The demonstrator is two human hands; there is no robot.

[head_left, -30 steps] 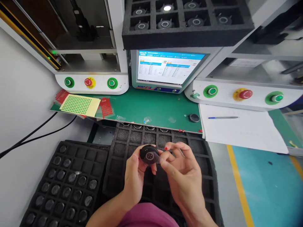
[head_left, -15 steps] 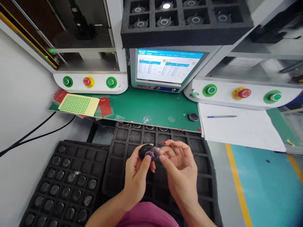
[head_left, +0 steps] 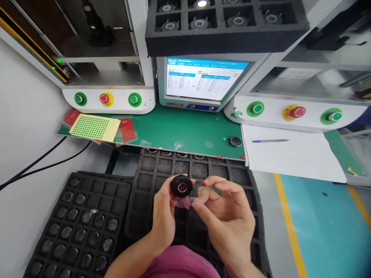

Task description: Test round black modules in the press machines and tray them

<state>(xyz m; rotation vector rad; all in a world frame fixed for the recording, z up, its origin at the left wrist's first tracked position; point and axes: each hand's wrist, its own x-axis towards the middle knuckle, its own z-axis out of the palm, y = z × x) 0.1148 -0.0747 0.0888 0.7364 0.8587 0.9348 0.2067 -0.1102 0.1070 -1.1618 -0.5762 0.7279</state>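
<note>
My left hand (head_left: 164, 210) grips a round black watch case (head_left: 177, 180) by its edge, with a ringed sensor circle facing up. Beside it, my right hand (head_left: 224, 210) pinches a piece of clear film (head_left: 184, 202) between thumb and fingers. The film hangs just below the watch case; whether it still touches the case I cannot tell. A small red dot (head_left: 204, 184) shows at the tip of my right index finger. Both hands are above a black foam tray (head_left: 139, 224) with square compartments.
Another foam tray (head_left: 98, 200) at the left holds several round watch cases. On the green bench (head_left: 185, 127) lie dot sticker sheets (head_left: 94, 126), a round black piece (head_left: 235, 141), and papers (head_left: 290, 158) with a pen (head_left: 270, 141). Machines with buttons flank a monitor (head_left: 203, 79), below a raised foam tray (head_left: 226, 41).
The clear film has come away from the top face of the watch case and moved below it. My left thumb has shifted off the sensor circle, and my right hand has moved slightly right.
</note>
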